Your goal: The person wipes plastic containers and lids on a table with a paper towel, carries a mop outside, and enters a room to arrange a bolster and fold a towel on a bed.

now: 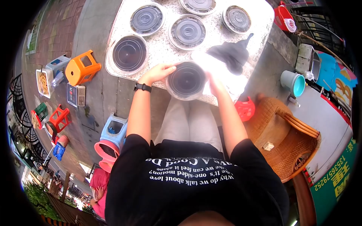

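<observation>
A round lidded container [186,80] with dark contents is at the near edge of the speckled white table [158,56]. My left hand [160,72], with a black watch at the wrist, grips its left rim. On the opposite rim is my right hand [215,83], its fingers partly washed out by glare. Another dark lidded container [129,53] stands to the left. Farther back are several more, among them one in the middle [187,32] and one at the right [236,19]. A crumpled black cloth [230,54] lies on the table's right part.
An orange stool [80,67] and a blue stool [114,129] stand left on the ground. To the right are a wicker chair [279,139], a red stool [245,109] and a light blue bucket [293,83]. A person in pink [99,184] is at lower left.
</observation>
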`<state>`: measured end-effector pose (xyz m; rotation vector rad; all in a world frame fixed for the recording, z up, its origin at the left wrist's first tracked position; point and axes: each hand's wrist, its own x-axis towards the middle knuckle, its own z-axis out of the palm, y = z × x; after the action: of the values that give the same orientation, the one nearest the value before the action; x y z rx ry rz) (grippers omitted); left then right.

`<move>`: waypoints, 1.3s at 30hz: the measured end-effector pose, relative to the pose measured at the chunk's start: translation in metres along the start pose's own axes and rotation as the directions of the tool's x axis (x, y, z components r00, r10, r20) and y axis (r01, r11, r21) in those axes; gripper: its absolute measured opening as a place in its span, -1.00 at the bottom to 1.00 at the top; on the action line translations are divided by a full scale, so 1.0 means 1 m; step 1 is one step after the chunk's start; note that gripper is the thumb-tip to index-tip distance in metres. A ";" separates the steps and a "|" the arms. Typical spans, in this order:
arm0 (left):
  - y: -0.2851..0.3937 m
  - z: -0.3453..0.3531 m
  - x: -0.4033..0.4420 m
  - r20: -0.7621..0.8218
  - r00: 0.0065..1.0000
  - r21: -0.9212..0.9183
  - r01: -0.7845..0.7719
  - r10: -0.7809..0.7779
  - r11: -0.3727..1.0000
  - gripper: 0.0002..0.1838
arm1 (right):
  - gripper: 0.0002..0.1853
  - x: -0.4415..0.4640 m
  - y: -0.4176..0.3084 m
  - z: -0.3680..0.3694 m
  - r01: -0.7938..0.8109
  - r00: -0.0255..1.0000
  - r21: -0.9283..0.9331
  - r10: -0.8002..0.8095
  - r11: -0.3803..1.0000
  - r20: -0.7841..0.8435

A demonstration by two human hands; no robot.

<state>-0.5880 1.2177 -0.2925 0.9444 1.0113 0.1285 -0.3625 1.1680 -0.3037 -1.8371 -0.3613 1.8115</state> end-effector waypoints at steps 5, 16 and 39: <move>0.004 -0.002 0.015 0.089 0.996 0.139 -0.032 0.020 0.990 -0.63 | -0.56 -0.004 -0.007 0.005 -0.021 0.998 0.119 0.028 0.993 -0.059; 0.022 0.001 0.031 0.078 0.995 0.333 0.027 -0.056 0.943 -0.64 | -0.62 0.020 0.004 -0.008 0.067 0.975 -0.472 -0.158 0.879 -0.156; -0.007 0.027 0.034 -0.130 0.957 0.276 -0.216 0.259 0.937 -0.67 | -0.51 0.009 -0.021 -0.005 0.140 0.990 -0.459 -0.133 0.877 0.048</move>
<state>-0.5509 1.2136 -0.3152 1.3137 1.0787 0.2864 -0.3532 1.1894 -0.2998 -2.0422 -0.9777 1.7444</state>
